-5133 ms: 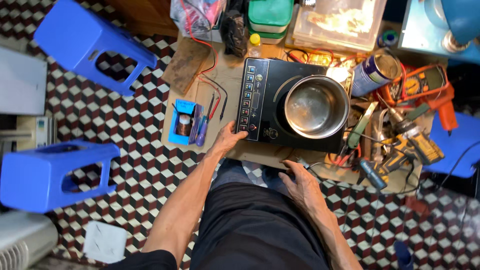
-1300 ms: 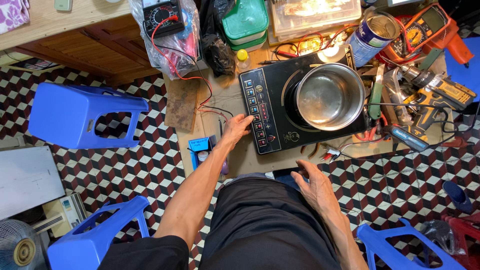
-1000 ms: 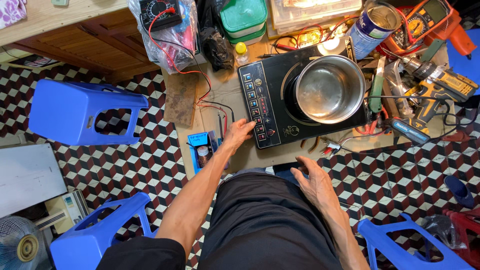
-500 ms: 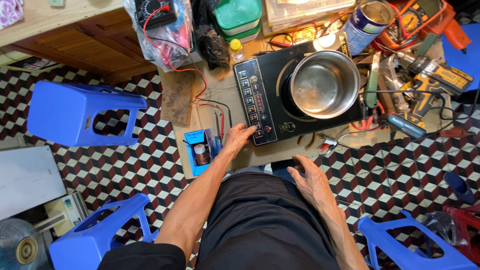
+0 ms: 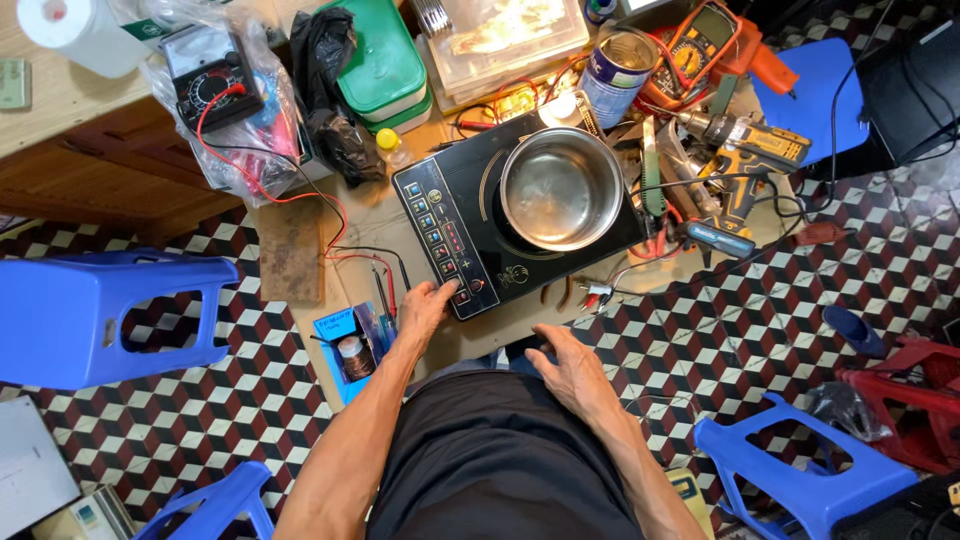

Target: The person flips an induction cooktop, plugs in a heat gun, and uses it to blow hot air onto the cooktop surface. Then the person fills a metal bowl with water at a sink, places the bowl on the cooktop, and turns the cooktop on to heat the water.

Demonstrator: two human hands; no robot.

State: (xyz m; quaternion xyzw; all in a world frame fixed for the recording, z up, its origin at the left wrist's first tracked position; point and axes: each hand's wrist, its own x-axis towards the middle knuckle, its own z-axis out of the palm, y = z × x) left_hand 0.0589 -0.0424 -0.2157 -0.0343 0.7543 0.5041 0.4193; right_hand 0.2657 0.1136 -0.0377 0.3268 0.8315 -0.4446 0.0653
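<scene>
- Checkered floor tiles in red, black and white run under a low cardboard-covered surface (image 5: 500, 335) crowded with repair gear; blue plastic stools (image 5: 100, 315) stand around it.
- A black induction cooktop (image 5: 510, 215) lies tilted at the middle of that surface, and everything else is placed from it here.
- On its cooking ring sits an empty stainless steel pot (image 5: 560, 188).
- The left hand (image 5: 425, 308) is at the cooktop's near corner, fingers (image 5: 447, 291) extended and unclenched, their tips touching the column of control buttons; it holds nothing.
- The right hand (image 5: 572, 372) rests just below the cooktop on the person's lap, fingers spread loosely, grasping nothing.
- Left of the cooktop lie red and black probe leads (image 5: 385, 290), which trail up to an analog multimeter (image 5: 210, 85) in a clear plastic bag.
- Below-left of the cooktop is a small blue box (image 5: 345, 350) with a round tin in it.
- Right of the cooktop are a cordless drill (image 5: 745, 140), a screwdriver (image 5: 715, 238) and tangled wires; above it, a green lidded container (image 5: 380, 62) and an open can (image 5: 618, 72).
- Judged from the pose, the step in hand is working the control panel with the pot in place, likely a function test.
- A further press would call for a single fingertip set squarely on one button, so that neighbouring keys stay untouched.
</scene>
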